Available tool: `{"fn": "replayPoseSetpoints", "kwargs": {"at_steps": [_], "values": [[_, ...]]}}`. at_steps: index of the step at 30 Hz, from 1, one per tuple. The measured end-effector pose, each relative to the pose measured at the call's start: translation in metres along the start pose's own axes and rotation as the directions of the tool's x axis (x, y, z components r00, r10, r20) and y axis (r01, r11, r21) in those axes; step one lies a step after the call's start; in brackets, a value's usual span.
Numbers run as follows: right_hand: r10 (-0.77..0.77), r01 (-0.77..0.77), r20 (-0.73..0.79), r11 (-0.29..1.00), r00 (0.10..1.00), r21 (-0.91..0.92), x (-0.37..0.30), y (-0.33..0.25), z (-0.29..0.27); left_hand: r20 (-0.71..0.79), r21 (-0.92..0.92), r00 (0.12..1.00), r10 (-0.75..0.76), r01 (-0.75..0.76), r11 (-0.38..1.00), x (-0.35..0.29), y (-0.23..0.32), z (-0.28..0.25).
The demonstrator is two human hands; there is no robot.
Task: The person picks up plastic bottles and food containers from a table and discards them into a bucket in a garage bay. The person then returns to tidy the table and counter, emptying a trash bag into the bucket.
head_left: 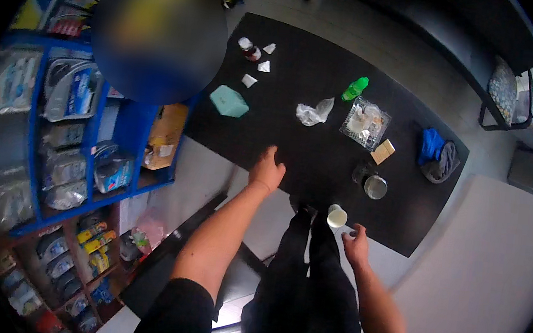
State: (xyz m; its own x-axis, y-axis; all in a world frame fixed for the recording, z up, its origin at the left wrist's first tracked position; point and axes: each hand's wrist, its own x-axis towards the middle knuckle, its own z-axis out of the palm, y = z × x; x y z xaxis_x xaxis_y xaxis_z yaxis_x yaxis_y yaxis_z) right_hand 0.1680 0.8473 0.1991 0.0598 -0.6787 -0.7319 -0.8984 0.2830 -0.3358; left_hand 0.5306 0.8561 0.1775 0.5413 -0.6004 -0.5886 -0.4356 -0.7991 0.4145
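I judge the lower-centre cup (336, 218) light, crushable: pinch its sides gently. Left hand (267, 169) and right hand (355, 244) look released.

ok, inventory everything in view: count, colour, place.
Table: 1, black, centre
Capped bottle: 1, dark, table's far left
Scraps: 3, white, beside it
Case: 1, teal, table's left
Crumpled sheet: 1, whitish, centre
Tray: 1, clear, table's right
Small bottle: 1, green, beside tray
Box: 1, tan, beside tray
Jar: 1, clear, table's right
Bundle: 1, blue-grey, right end
Cup: 1, white, near edge
Goods: many, mixed, left shelves
Bench: 1, black, upper right
Trousers: 1, black, bottom
Left hand: 1, bare, near edge
Right hand: 1, bare, beside cup
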Motion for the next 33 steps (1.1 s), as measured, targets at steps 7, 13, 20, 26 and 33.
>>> {"fn": "replayPoseSetpoints", "kwargs": {"at_steps": [7,13,20,26,33], "values": [[0.075,-0.076,-0.076,0.997,0.994,-0.006,0.011,-0.024,0.035,-0.104,-0.09,0.994,-0.04,0.031,0.995,0.107,0.084,0.043],[0.235,-0.202,-0.079,0.933,0.969,0.298,0.012,0.009,0.024,-0.139,0.084,0.987,-0.078,0.09,0.992,0.168,0.116,0.078],[0.438,-0.301,-0.11,0.759,0.892,0.578,0.038,0.094,-0.015,-0.204,0.032,0.925,0.32,-0.32,0.947,0.136,0.134,0.094],[0.188,0.016,-0.274,0.798,0.943,0.603,0.128,0.051,-0.08,-0.076,0.187,0.947,0.313,-0.295,0.937,0.151,0.192,0.127],[-0.192,0.228,-0.132,0.901,0.972,0.368,0.27,-0.074,-0.133,-0.11,0.233,0.988,0.109,-0.081,0.969,0.158,0.208,0.128]]}}
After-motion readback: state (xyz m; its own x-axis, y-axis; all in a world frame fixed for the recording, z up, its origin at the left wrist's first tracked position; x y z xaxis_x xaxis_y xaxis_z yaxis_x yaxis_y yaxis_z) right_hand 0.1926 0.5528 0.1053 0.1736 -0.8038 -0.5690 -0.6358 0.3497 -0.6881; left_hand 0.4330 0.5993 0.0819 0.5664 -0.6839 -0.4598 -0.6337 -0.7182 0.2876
